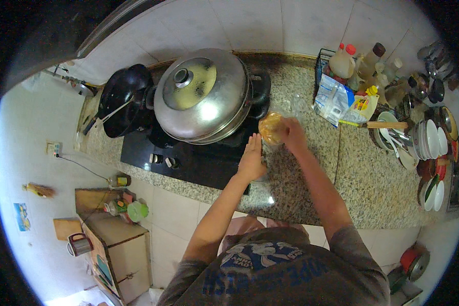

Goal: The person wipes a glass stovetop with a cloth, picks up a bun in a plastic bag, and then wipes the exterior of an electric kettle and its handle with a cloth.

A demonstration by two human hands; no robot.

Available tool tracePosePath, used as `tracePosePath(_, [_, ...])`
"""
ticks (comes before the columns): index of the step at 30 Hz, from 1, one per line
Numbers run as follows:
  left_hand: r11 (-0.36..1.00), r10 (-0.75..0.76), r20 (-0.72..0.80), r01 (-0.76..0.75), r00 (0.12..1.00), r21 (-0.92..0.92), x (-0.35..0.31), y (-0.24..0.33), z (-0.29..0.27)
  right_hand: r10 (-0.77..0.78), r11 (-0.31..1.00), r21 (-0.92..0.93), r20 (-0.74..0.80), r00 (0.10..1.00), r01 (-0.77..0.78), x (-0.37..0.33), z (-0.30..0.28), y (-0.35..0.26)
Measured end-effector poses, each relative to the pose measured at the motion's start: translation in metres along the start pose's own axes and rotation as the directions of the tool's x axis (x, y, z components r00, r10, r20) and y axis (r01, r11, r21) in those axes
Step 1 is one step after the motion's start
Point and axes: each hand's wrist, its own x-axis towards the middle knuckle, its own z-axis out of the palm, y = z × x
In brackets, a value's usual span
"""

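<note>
Right grip (294, 133) pinching yellow bag (271, 127); left grip (252, 159) flat, just beside it. Best hold bag clear of pot (206, 104), farther left.

the light is moderate and uneven: a white hot spot glares on the domed silver metal lid (206, 104), and a smaller one glints on the speckled grey granite counter (367, 173). the flat black glass stove (199, 171) reads dark. the person's bare right hand (294, 132) looks slightly blurred. straight edges bend toward the black, bluish-fringed rim.
</note>
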Motion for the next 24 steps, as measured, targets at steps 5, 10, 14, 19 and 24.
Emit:
tracePosePath(5, [0.975,0.125,0.002,-0.123,0.992,0.184,-0.006,0.016,-0.005,0.025,0.997,0.078,-0.176,0.984,-0.011,0.003,-0.022,-0.009])
tracePosePath(10, [0.949,0.224,-0.038,-0.209,0.974,0.237,-0.012,0.02,0.0,-0.148,0.988,-0.099,-0.422,0.894,0.117,0.013,-0.032,-0.004])
tracePosePath(14, [0.985,0.149,-0.06,-0.143,0.987,0.092,-0.022,0.022,-0.004,0.007,0.995,-0.092,-0.224,0.975,-0.029,0.008,-0.02,0.017])
tracePosePath(19, [0.99,0.105,-0.072,-0.098,0.992,0.102,-0.052,-0.022,0.002,0.124,0.973,-0.206,0.085,0.989,-0.105,0.011,-0.021,-0.006])
tracePosePath(24, [0.987,0.106,-0.253,-0.071,0.962,0.146,-0.078,-0.04,-0.011,0.123,0.992,0.0,-0.02,0.992,-0.123,0.005,-0.01,0.005])
